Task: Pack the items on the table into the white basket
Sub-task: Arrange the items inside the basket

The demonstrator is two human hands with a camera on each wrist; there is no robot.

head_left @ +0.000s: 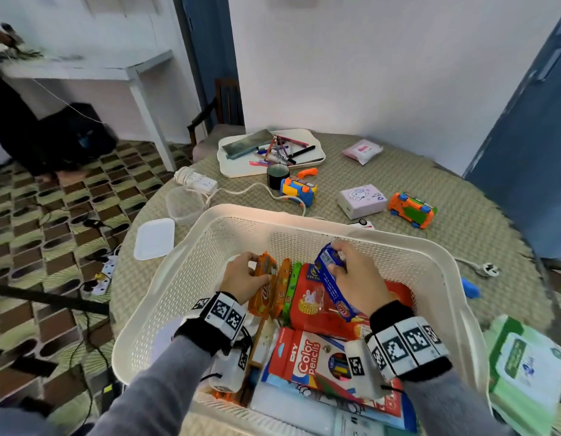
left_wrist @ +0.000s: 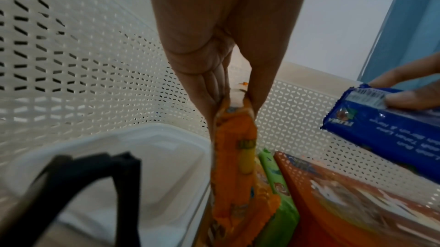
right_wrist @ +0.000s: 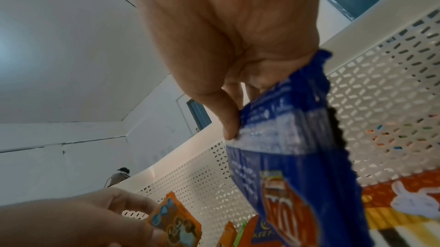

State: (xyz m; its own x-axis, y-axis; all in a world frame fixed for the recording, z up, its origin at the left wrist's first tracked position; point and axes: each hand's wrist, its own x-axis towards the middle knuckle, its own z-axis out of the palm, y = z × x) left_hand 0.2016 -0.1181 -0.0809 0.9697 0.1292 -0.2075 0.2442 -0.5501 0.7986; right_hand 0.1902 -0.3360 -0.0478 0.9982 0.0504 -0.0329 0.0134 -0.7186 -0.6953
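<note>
Inside the white basket (head_left: 210,212), the left hand (head_left: 241,280) is pinching an orange snack packet (head_left: 263,283) on edge, its grip clamped at the top, while the right hand (head_left: 359,283) is gripping a blue biscuit packet (head_left: 331,278) above a red box (head_left: 317,302). A colour-pencil box (head_left: 307,357) is already lying at six o'clock, so packing looks partly done. Still waiting on the tabletop (head_left: 398,171): wet wipes (head_left: 528,366) at four o'clock, a tissue box (head_left: 361,200) and toy truck (head_left: 413,209) at one, a toy camera (head_left: 298,190) and pen tray (head_left: 235,171) at twelve. A white cable (head_left: 241,191) is trailing among them.
</note>
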